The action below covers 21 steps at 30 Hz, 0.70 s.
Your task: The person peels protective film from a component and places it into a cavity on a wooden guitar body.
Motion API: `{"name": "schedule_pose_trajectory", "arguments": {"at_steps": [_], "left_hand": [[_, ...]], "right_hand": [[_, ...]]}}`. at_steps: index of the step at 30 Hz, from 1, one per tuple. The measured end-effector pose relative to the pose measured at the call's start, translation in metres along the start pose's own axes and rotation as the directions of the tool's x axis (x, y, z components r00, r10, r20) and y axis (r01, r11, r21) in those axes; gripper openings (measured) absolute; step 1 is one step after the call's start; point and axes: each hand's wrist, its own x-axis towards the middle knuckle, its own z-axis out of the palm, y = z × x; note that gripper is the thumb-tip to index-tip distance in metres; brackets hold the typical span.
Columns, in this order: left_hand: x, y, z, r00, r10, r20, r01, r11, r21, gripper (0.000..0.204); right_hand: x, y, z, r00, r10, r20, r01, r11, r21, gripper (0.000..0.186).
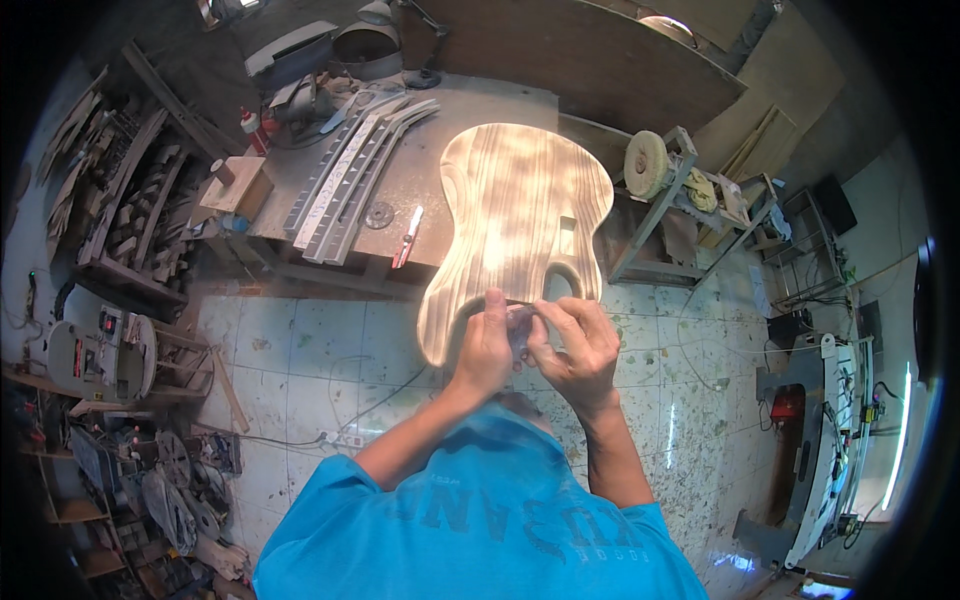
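An unpainted electric guitar body (pixel 520 205) with bold brown grain is in front of me, its far part over the workbench and its neck end toward me. My left hand (pixel 482 345) is closed on the neck end between the two horns, thumb lying on top. Fingers bent, my right hand (pixel 578 345) pinches at the same edge beside the right cutaway. Between the hands is a small dark, purplish patch; I cannot make out what it is. A rectangular slot shows in the body's right half.
The workbench (pixel 490 95) bears several slotted grey strips (pixel 345 185), a red-handled cutter (pixel 408 238), a small disc (pixel 379 215) and a red bottle (pixel 254 131). A buffing wheel (pixel 646 165) stands at right. Racks of wood pieces (pixel 135 215) line the left; a cable (pixel 385 400) crosses the tiled floor.
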Motion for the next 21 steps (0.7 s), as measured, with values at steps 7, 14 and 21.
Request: {"name": "schedule_pose_trajectory", "arguments": {"at_steps": [7, 14, 21], "left_hand": [[0.000, -0.007, -0.002, 1.000, 0.022, 0.022, -0.024, 0.996, 0.081, 0.098], [0.002, -0.005, -0.004, 0.998, 0.024, 0.059, -0.032, 0.990, 0.139, 0.099], [0.003, -0.009, -0.001, 0.998, -0.047, 0.028, 0.048, 0.998, -0.028, 0.092]], "right_hand": [[-0.002, 0.005, 0.001, 0.998, -0.054, 0.040, 0.057, 0.995, -0.078, 0.019], [0.002, 0.010, 0.003, 0.997, -0.061, 0.052, 0.062, 0.998, -0.003, 0.016], [0.002, 0.012, -0.008, 0.895, 0.240, 0.376, -0.380, 0.851, 0.362, 0.010]]}}
